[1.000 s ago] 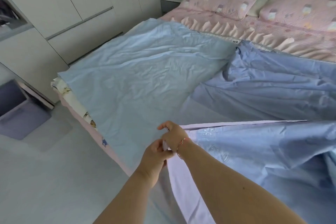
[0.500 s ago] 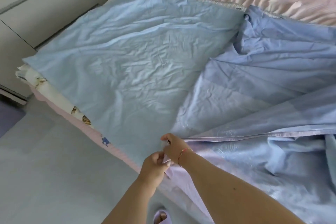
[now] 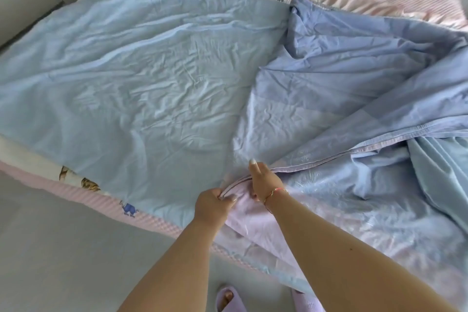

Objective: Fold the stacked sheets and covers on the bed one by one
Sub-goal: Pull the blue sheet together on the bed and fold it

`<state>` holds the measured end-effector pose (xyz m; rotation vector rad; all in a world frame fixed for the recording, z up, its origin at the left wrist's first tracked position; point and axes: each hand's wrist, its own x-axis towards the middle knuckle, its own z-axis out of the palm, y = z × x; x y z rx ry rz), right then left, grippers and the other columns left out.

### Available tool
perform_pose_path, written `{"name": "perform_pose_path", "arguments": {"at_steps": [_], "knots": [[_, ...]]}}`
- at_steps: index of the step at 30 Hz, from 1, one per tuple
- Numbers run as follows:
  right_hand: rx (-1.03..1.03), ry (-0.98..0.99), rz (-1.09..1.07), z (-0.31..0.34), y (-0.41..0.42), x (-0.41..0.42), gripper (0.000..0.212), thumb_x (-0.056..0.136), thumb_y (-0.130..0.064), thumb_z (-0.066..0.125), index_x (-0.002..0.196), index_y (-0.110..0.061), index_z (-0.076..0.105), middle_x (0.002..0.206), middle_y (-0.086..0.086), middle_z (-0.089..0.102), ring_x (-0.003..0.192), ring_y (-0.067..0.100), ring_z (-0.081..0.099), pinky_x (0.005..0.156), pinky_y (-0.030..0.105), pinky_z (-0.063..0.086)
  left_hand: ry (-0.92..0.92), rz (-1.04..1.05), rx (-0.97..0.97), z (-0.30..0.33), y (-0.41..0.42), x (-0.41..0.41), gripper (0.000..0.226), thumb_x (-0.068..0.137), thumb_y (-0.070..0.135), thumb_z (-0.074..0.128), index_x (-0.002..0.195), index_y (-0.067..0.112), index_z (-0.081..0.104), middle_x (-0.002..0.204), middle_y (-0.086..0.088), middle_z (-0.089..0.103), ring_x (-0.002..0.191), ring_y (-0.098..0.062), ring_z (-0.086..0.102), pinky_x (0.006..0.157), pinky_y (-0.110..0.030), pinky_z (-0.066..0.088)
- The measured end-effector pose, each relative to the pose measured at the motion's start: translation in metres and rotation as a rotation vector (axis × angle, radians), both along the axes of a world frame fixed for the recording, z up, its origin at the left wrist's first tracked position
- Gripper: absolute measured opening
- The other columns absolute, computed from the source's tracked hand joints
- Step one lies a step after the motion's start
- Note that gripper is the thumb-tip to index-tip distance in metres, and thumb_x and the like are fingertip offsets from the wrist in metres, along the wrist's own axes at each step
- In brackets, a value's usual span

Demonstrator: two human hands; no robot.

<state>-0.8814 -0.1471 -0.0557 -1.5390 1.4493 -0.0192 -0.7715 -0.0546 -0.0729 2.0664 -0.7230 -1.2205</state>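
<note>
Lowered onto the bed, the lilac cover corner (image 3: 240, 206) is pinched by left hand (image 3: 214, 201), right hand (image 3: 264, 181) pressing it flat for folding.

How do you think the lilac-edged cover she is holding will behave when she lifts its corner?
Probably floppy: the lilac-edged cover lies bunched in soft folds. Likely light, since the left hand merely pinches its hem. It may slide easily; its surface has a slight sheen.

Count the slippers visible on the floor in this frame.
2. One lilac slipper sits between the forearms at the bottom edge, toes showing; the other slipper is just right of it, partly hidden behind the right forearm.
</note>
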Motion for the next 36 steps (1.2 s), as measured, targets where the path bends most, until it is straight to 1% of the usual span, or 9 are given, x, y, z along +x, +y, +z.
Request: {"name": "perform_pose_path", "arguments": {"at_steps": [3,8,13,16,18,23,30,34,36], "knots": [[0.045,-0.009,-0.021,0.002,-0.002,0.003,0.045,0.104,-0.030,0.021,0.143,-0.011,0.034,0.143,0.017,0.043,0.128,0.034,0.046,0.106,0.047,0.038,0.048,0.048,0.045,-0.009,0.022,0.008,0.042,0.081,0.016,0.074,0.048,0.013,0.047,0.037,0.004,0.036,0.043,-0.016,0.033,0.040,-0.021,0.027],[0.179,-0.072,-0.049,-0.009,0.017,0.014,0.050,0.103,-0.038,0.022,0.143,-0.011,0.034,0.144,0.018,0.042,0.130,0.036,0.043,0.108,0.050,0.035,-0.005,0.061,0.177,-0.021,0.045,0.019,0.040,0.082,0.012,0.074,0.050,0.012,0.050,0.034,0.006,0.035,0.047,-0.019,0.033,0.048,-0.028,0.028],[0.096,-0.192,-0.507,-0.008,0.003,-0.023,0.042,0.098,-0.044,0.033,0.129,-0.019,0.047,0.120,0.005,0.053,0.109,0.028,0.051,0.097,0.033,0.039,-0.302,-0.379,0.301,-0.012,0.023,0.024,0.037,0.080,0.028,0.066,0.055,0.013,0.043,0.051,0.001,0.045,0.066,-0.028,0.052,0.056,-0.030,0.032],[0.099,-0.336,-0.838,0.000,-0.019,-0.053,0.033,0.095,-0.045,0.040,0.123,-0.029,0.048,0.117,0.001,0.053,0.104,0.024,0.052,0.098,0.040,0.044,-0.414,-0.486,0.361,0.007,0.000,0.016,0.025,0.070,0.019,0.062,0.059,0.014,0.040,0.060,0.001,0.044,0.089,-0.033,0.064,0.056,-0.030,0.038],[0.115,-0.443,-0.978,0.006,-0.037,-0.071,0.037,0.093,-0.046,0.042,0.128,-0.033,0.046,0.121,0.000,0.051,0.111,0.024,0.052,0.102,0.046,0.044,-0.443,-0.444,0.257,0.022,-0.022,0.002,0.017,0.057,0.022,0.059,0.064,0.016,0.045,0.066,-0.001,0.048,0.095,-0.034,0.062,0.057,-0.030,0.042],[0.109,-0.636,-1.201,0.011,-0.089,-0.111,0.037,0.087,-0.047,0.051,0.123,-0.038,0.049,0.122,-0.002,0.053,0.107,0.021,0.054,0.101,0.044,0.045,-0.522,-0.532,-0.110,0.040,-0.085,-0.052,0.064,0.074,0.031,0.067,0.130,0.007,0.047,0.127,-0.008,0.051,0.122,-0.029,0.044,0.099,-0.030,0.035],[-0.018,-0.604,-1.303,0.019,-0.174,-0.163,0.043,0.091,-0.019,0.058,0.130,-0.029,0.046,0.098,0.002,0.057,0.072,0.015,0.053,0.071,0.026,0.048,-0.711,-0.838,-0.036,0.035,-0.148,-0.112,0.094,0.076,0.057,0.069,0.146,0.018,0.021,0.139,0.001,0.040,0.129,-0.020,0.041,0.101,-0.033,0.041],[-0.172,-0.477,-1.424,0.022,-0.219,-0.190,0.053,0.091,-0.014,0.057,0.141,-0.019,0.042,0.129,0.006,0.053,0.108,0.023,0.056,0.088,0.025,0.040,-0.681,-0.883,-0.108,0.031,-0.186,-0.132,0.082,0.087,0.047,0.058,0.151,0.016,0.017,0.147,0.001,0.035,0.136,-0.018,0.035,0.107,-0.029,0.034],[-0.244,-0.460,-1.400,0.021,-0.237,-0.194,0.052,0.090,-0.009,0.055,0.138,-0.021,0.043,0.120,0.004,0.053,0.099,0.020,0.054,0.081,0.022,0.041,-0.444,-0.749,-0.182,0.031,-0.207,-0.139,0.067,0.089,0.040,0.060,0.145,0.014,0.034,0.141,0.002,0.045,0.132,-0.016,0.042,0.105,-0.025,0.034]]}}
